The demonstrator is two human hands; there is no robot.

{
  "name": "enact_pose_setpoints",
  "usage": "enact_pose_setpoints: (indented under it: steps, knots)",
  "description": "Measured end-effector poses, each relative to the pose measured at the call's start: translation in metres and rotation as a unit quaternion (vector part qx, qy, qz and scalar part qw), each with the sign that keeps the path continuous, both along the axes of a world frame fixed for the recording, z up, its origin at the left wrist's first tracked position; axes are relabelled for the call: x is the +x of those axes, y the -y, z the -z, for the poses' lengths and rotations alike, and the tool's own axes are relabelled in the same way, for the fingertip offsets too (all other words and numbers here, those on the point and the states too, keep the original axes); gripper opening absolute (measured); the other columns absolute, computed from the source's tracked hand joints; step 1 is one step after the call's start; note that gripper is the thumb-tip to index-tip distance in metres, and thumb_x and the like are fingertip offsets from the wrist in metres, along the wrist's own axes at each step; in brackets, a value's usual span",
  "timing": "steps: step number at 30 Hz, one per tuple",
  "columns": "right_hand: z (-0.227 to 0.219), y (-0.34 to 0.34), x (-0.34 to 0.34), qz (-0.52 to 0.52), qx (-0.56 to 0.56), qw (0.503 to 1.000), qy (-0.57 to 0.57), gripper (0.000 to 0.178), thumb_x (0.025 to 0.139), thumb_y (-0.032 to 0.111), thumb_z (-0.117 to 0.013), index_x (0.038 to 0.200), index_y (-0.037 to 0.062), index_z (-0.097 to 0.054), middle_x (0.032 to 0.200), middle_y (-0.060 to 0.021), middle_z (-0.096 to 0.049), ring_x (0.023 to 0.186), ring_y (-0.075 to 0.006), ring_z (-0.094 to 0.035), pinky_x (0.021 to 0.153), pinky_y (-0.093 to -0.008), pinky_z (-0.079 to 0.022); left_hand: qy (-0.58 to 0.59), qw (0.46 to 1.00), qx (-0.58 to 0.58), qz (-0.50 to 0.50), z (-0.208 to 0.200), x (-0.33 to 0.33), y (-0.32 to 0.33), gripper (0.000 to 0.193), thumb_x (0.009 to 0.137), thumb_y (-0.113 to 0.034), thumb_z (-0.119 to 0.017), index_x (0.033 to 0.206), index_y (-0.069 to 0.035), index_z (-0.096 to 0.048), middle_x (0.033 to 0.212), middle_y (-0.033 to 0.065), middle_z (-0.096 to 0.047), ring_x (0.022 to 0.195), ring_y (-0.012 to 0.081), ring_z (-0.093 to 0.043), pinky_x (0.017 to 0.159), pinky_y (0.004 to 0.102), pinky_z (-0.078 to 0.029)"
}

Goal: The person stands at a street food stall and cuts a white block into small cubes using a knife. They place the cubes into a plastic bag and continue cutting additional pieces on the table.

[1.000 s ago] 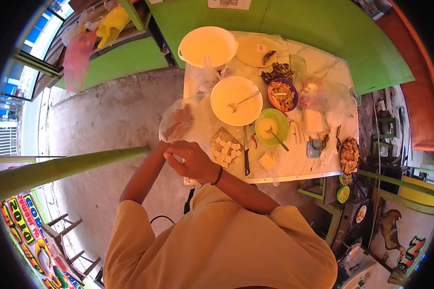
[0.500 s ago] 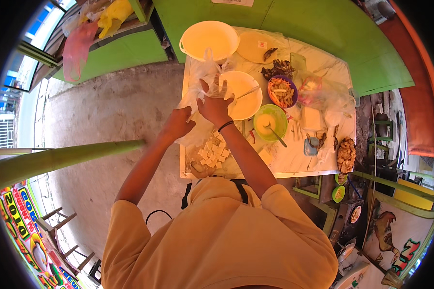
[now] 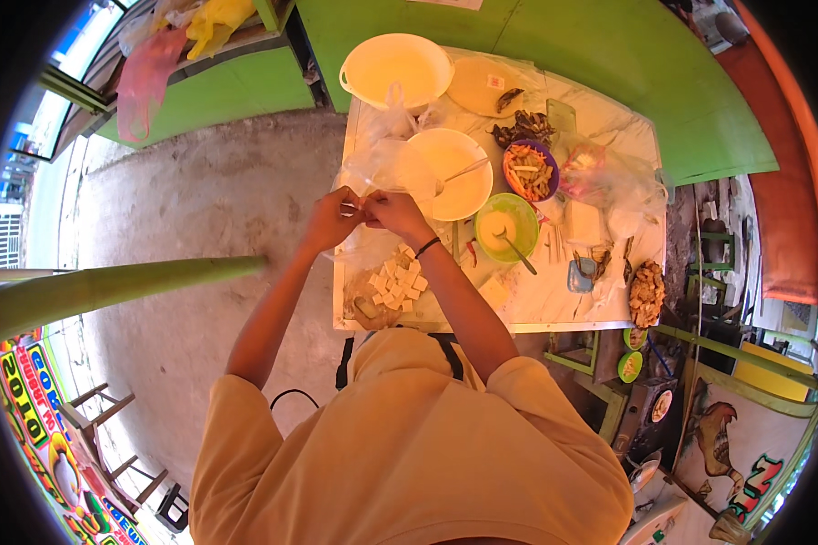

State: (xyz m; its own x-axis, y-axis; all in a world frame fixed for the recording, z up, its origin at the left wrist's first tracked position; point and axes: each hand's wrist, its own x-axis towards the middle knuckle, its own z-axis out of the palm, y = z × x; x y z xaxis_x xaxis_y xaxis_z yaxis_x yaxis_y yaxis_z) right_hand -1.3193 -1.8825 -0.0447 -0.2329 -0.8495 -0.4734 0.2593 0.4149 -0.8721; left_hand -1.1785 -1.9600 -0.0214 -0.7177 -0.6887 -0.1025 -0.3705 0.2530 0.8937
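My left hand (image 3: pixel 334 221) and my right hand (image 3: pixel 394 215) meet at the table's left edge, fingertips pinched together. Between them they grip the edge of a thin clear plastic bag (image 3: pixel 373 169), whose film spreads beyond the fingers and over the rim of a white bowl (image 3: pixel 450 173) with a spoon in it. Exactly where the fingers pinch the film is hard to see. Pale cut cubes (image 3: pixel 397 280) lie heaped on the table just nearer than my hands. Right of my right wrist stands a green bowl (image 3: pixel 506 227) with a spoon and pale contents.
At the table's back left stands a large white basin (image 3: pixel 396 68). A purple bowl (image 3: pixel 529 171) holds orange and pale cut pieces beside dark dried leaves (image 3: pixel 523 128). Brown fried food (image 3: pixel 647 293) sits at the right corner. A green pole (image 3: pixel 127 291) reaches in from the left.
My right hand has drawn back from the bag by the white bowl, its spread fingers now pinched. My left hand has shifted slightly, and the two hands have come together.
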Motion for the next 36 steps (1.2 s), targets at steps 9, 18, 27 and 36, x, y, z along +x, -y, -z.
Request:
enact_pose_setpoints:
  steps: [9, 18, 27, 36]
  knots:
    - [0.016, -0.001, 0.005, 0.085, 0.005, 0.991, 0.104, 0.014, 0.087, 0.011, -0.064, 0.095, 0.0010, -0.059, 0.089, -0.0084, -0.065, 0.074, -0.0173, -0.067, 0.070, -0.0287, -0.058, -0.018, 0.995, 0.098, 0.019, 0.032, 0.011, 0.007, 0.019, 0.083, -0.007, -0.066, 0.095, 0.002, -0.056, 0.096, 0.0119, -0.067, 0.094, 0.0215, -0.066, 0.076, 0.0319, -0.054]
    - [0.037, 0.012, 0.017, 0.032, -0.008, 0.979, -0.203, 0.026, 0.076, 0.029, -0.068, 0.081, 0.0034, -0.064, 0.062, -0.0094, -0.063, 0.053, -0.0185, -0.061, 0.052, -0.0342, -0.048, 0.033, 0.993, -0.107, -0.044, 0.036, -0.005, -0.012, 0.020, 0.082, -0.009, -0.060, 0.101, -0.004, -0.063, 0.082, 0.0153, -0.068, 0.077, 0.0299, -0.069, 0.070, 0.0387, -0.054]
    - [0.015, 0.008, 0.019, 0.080, 0.080, 0.980, -0.166, 0.021, 0.077, 0.020, -0.068, 0.069, 0.0054, -0.056, 0.055, -0.0041, -0.059, 0.047, -0.0104, -0.058, 0.042, -0.0256, -0.046, 0.035, 0.987, -0.146, -0.061, 0.041, -0.005, -0.017, 0.012, 0.080, -0.007, -0.057, 0.085, 0.000, -0.066, 0.074, 0.0217, -0.063, 0.073, 0.0400, -0.062, 0.066, 0.0433, -0.050]
    - [0.038, 0.014, 0.021, 0.028, 0.066, 0.910, -0.408, 0.037, 0.073, 0.033, -0.066, 0.097, 0.0052, -0.065, 0.094, -0.0190, -0.068, 0.091, -0.0362, -0.065, 0.077, -0.0430, -0.052, 0.075, 0.968, -0.235, -0.035, 0.044, -0.008, -0.023, 0.008, 0.082, -0.005, -0.056, 0.080, 0.002, -0.060, 0.074, 0.0240, -0.062, 0.073, 0.0418, -0.061, 0.065, 0.0467, -0.050]
